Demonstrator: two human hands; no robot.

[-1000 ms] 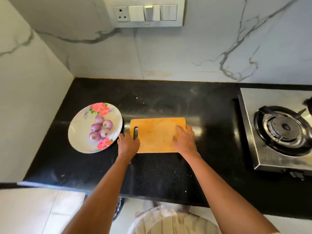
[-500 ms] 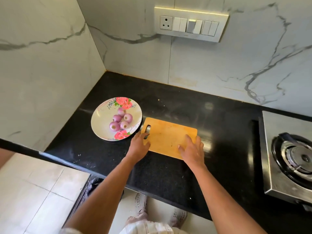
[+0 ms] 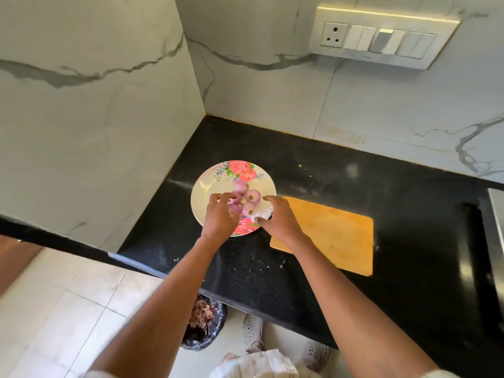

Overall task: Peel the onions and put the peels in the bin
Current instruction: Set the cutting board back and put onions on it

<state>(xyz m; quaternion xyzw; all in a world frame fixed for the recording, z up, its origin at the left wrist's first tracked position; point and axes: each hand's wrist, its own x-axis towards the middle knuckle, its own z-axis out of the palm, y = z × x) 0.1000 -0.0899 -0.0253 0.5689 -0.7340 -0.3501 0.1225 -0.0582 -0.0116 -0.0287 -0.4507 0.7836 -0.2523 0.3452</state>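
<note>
Floral plate (image 3: 203, 196) on black counter (image 3: 313, 186) holding small onions (image 3: 253, 196), left hand (image 3: 220, 218) pinching one onion, right hand (image 3: 279, 218) loose-fingered at plate's rim, lined bin (image 3: 203, 327) on floor holding peels (image 3: 201, 313)

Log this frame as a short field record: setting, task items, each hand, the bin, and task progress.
setting: black countertop in a marble-walled corner
onions: four small red onions on a floral plate, skins on
left hand: left hand over the plate, fingers curled at the nearest onion; actual grip unclear
right hand: right hand at the plate's right rim, thumb and forefinger spread, holding nothing
cutting board: wooden cutting board right of the plate, bare
bin: black-lined bin on the floor below the counter edge, peels already inside
progress: no peeling under way
</note>
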